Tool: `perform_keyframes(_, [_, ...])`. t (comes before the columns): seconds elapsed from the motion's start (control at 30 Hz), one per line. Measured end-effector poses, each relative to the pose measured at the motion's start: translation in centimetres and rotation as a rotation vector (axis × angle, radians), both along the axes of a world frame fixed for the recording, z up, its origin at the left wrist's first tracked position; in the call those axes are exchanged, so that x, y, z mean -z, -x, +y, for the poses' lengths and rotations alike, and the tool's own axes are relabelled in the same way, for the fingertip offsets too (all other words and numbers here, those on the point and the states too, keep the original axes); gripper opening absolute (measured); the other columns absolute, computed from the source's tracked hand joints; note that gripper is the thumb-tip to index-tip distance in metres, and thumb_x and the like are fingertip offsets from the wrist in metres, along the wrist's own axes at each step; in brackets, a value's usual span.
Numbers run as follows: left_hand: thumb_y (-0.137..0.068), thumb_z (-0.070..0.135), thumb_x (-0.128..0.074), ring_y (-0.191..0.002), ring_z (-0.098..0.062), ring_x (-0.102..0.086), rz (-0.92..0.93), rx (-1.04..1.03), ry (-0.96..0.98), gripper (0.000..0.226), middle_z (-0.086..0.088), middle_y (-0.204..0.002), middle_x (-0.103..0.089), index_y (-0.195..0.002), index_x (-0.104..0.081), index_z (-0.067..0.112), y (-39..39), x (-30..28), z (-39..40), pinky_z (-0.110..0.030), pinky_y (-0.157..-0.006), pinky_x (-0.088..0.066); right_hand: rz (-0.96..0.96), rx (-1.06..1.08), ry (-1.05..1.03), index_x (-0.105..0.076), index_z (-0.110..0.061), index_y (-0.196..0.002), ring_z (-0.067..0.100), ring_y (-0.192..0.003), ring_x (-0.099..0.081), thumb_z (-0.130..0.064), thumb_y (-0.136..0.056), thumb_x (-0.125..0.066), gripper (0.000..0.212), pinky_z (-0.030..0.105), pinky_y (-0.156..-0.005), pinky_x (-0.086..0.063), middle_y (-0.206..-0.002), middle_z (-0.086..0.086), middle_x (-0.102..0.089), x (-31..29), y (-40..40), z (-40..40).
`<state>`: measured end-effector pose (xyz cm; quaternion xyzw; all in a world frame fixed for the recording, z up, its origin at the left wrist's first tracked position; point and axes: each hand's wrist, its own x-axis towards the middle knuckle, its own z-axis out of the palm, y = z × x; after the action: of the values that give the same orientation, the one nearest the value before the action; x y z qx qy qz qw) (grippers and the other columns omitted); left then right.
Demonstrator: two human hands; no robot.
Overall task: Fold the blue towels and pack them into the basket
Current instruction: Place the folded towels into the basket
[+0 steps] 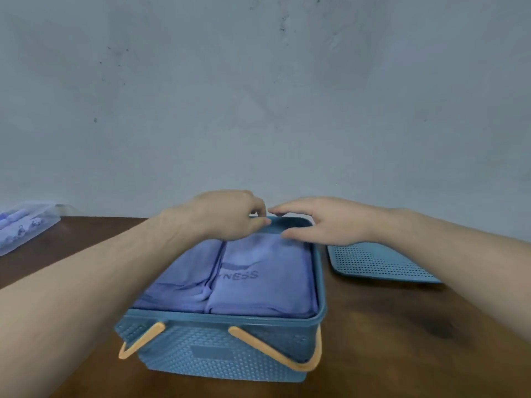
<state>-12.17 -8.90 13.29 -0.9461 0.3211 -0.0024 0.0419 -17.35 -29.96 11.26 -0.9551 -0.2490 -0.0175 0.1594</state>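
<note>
Filling the blue plastic basket [230, 350] almost to its rim, two folded blue towels [230, 280] lay side by side, the right-hand one showing printed lettering on its top face. The basket sat on the brown wooden table [402, 334] at about 6 o'clock of the view, its two orange handles [275, 353] folded down against the near wall.

At the basket's far end, 12 o'clock from the towels, both hands worked the last edge. The left hand [227, 215] had its fingers curled at the far rim; whether it pinched cloth or only pressed against the rim could not be told. The right hand [324, 222] lay flat, fingers straight and gripping nothing, its fingertips on the far edge of the lettered towel.

The step looked like tucking and levelling. Done well, it would call for pressing the far edge down inside the wall, then smoothing toward 6 o'clock so no fold rode above the rim.

A perforated blue lid [379, 264] lay flat on the table at 3 o'clock of the basket, just beside it. A clear plastic box [26, 225] sat well apart at 9 o'clock.
</note>
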Motion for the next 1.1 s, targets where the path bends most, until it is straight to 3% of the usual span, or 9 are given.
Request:
perform_keyframes(0.1, [-0.099,0.055,-0.043,-0.104,-0.020,-0.061,0.003,0.066,0.000,0.031,0.007,-0.116,-0.066,-0.109,-0.063,0.033,0.6,0.0,-6.7,-0.041,-0.093,-0.050,0.020,0.062,-0.035,-0.056,-0.027,-0.142,-0.012,-0.122,-0.043,-0.032,-0.098,-0.064,0.045,0.002,-0.104,-0.026,-0.137,-0.021,-0.053,0.7,1.8,-5.7])
perform_keyframes(0.2, [-0.097,0.051,-0.050,-0.095,-0.019,-0.060,0.018,0.146,-0.011,0.023,0.007,-0.110,-0.067,-0.105,-0.062,0.033,2.0,0.6,-13.5,-0.037,-0.091,-0.051,0.077,0.177,-0.001,-0.059,-0.030,-0.138,-0.002,-0.124,-0.050,-0.037,-0.097,-0.064,0.041,0.011,-0.104,-0.033,-0.136,-0.017,-0.058,2.4,3.4,-11.7])
perform_keyframes(0.3, [-0.097,0.046,-0.054,-0.094,-0.017,-0.055,0.084,0.196,-0.062,0.013,0.007,-0.108,-0.064,-0.102,-0.057,0.034,2.8,2.3,-19.7,-0.037,-0.090,-0.051,0.156,0.240,0.054,-0.062,-0.035,-0.133,-0.001,-0.117,-0.053,-0.040,-0.097,-0.063,0.036,0.015,-0.092,-0.038,-0.127,-0.024,-0.059,4.7,4.8,-17.2])
perform_keyframes(0.43, [-0.094,0.045,-0.062,-0.104,-0.019,-0.057,0.203,0.212,-0.167,0.032,0.004,-0.121,-0.063,-0.122,-0.057,0.030,2.5,6.4,-26.1,-0.037,-0.093,-0.049,0.245,0.301,0.101,-0.066,-0.038,-0.122,0.004,-0.105,-0.060,-0.038,-0.096,-0.060,0.026,0.025,-0.093,-0.047,-0.113,-0.020,-0.066,7.9,5.6,-23.6])
perform_keyframes(0.53, [-0.095,0.043,-0.062,-0.116,-0.022,-0.056,0.248,0.200,-0.192,0.041,0.002,-0.130,-0.057,-0.131,-0.052,0.026,2.5,9.8,-29.0,-0.038,-0.096,-0.048,0.261,0.321,0.149,-0.063,-0.036,-0.106,0.010,-0.092,-0.058,-0.035,-0.094,-0.062,0.012,0.029,-0.083,-0.048,-0.093,-0.015,-0.060,10.6,5.5,-27.5])
perform_keyframes(0.6, [-0.094,0.045,-0.063,-0.119,-0.023,-0.054,0.238,0.198,-0.177,0.046,0.001,-0.134,-0.054,-0.134,-0.050,0.024,2.4,12.0,-30.0,-0.041,-0.097,-0.048,0.255,0.308,0.176,-0.057,-0.037,-0.100,0.010,-0.092,-0.054,-0.037,-0.093,-0.063,0.009,0.027,-0.079,-0.045,-0.092,-0.017,-0.054,12.1,5.3,-29.4])
perform_keyframes(0.8, [-0.096,0.043,-0.057,-0.114,-0.023,-0.056,0.132,0.219,-0.230,0.035,0.003,-0.128,-0.049,-0.126,-0.048,0.026,1.8,16.6,-30.6,-0.045,-0.091,-0.051,0.259,0.266,0.209,-0.059,-0.034,-0.122,0.011,-0.111,-0.050,-0.047,-0.094,-0.063,0.032,0.033,-0.099,-0.045,-0.117,-0.010,-0.055,15.0,4.6,-33.5])
perform_keyframes(0.9, [-0.101,0.033,-0.046,-0.105,-0.025,-0.056,0.056,0.252,-0.208,0.015,0.001,-0.121,-0.050,-0.113,-0.051,0.026,1.8,17.9,-30.4,-0.043,-0.084,-0.051,0.284,0.253,0.176,-0.060,-0.034,-0.119,0.010,-0.106,-0.051,-0.045,-0.095,-0.062,0.027,0.031,-0.094,-0.047,-0.112,-0.012,-0.053,16.0,4.6,-34.4])
perform_keyframes(1.1, [-0.105,0.028,-0.038,-0.098,-0.020,-0.053,-0.026,0.313,-0.084,0.017,0.005,-0.117,-0.052,-0.117,-0.049,0.026,2.9,17.6,-29.8,-0.039,-0.073,-0.050,0.235,0.268,0.078,-0.056,-0.038,-0.100,0.005,-0.090,-0.055,-0.039,-0.093,-0.064,0.011,0.025,-0.079,-0.050,-0.098,-0.017,-0.056,16.8,5.6,-36.1])
